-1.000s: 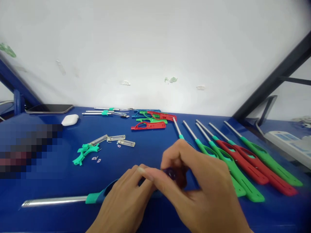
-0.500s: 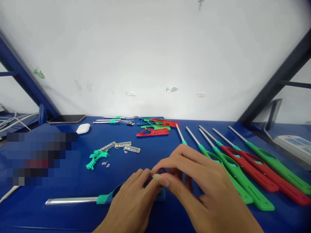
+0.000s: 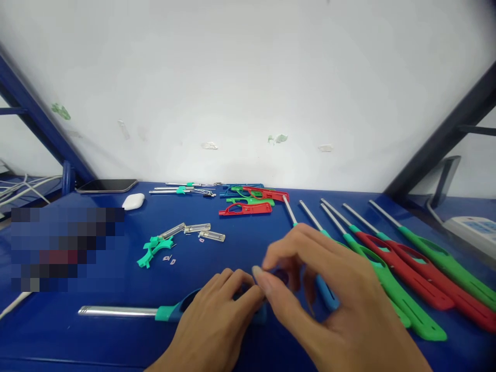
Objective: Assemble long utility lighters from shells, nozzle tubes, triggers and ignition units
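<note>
R hand (image 3: 329, 297) shifted, blue lighter (image 3: 176, 312) under L hand (image 3: 219, 312)

Looks bright and evenly lit, with soft light across the white wall (image 3: 248, 77) and a faint sheen on the blue surface (image 3: 116, 281). Glints sharply along the metal tube (image 3: 120, 311) — shows only muted shade below the left hand (image 3: 217, 315). Smears slightly at the fingers of the right hand (image 3: 329, 294). Stretches toward the sides, darkens at the upper right corner, and breaks into coarse square blocks at left — hides all detail there.
</note>
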`<state>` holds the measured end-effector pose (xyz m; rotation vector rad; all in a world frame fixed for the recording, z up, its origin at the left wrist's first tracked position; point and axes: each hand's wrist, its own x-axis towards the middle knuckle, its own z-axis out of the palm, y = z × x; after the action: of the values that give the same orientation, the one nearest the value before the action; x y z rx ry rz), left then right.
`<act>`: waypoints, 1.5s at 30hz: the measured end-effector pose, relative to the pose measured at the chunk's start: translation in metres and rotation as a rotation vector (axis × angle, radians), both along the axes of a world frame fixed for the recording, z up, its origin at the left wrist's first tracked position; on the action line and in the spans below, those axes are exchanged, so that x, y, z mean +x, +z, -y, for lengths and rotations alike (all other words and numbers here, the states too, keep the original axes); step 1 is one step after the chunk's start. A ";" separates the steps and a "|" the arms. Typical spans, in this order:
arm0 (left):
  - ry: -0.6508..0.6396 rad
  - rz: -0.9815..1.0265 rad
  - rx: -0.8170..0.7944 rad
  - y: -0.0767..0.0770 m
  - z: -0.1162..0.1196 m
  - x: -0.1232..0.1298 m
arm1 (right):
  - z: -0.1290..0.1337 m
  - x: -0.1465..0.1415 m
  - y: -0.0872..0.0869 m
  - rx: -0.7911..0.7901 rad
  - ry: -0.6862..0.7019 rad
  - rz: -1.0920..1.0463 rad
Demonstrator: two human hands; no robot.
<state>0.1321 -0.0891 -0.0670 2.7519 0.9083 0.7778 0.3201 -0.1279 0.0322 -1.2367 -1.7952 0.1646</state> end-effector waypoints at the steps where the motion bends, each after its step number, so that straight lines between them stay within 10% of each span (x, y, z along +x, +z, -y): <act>1: -0.002 -0.002 -0.007 0.000 0.000 0.000 | 0.001 0.003 0.001 -0.021 0.053 -0.020; 7: 0.053 -0.094 0.005 0.003 0.000 0.001 | 0.004 0.023 0.005 -0.112 0.280 -0.091; 17: 0.023 -0.090 0.185 0.003 0.000 0.000 | 0.005 0.002 -0.002 -0.006 -0.140 0.014; 24: 0.036 -0.045 0.106 0.007 0.001 0.004 | 0.008 0.016 0.000 -0.061 0.196 0.030; 32: 0.016 -0.115 0.088 0.003 0.001 -0.002 | 0.001 -0.002 -0.006 0.060 -0.085 -0.005; 39: 0.035 -0.100 0.032 0.010 0.003 0.003 | 0.008 0.022 -0.003 -0.004 0.189 0.092; 45: 0.013 -0.091 0.076 0.005 0.000 0.001 | 0.006 0.009 -0.003 0.094 -0.100 0.125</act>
<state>0.1336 -0.0890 -0.0622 2.8715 0.9328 0.7092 0.3289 -0.1338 0.0294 -1.2901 -1.8210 -0.0551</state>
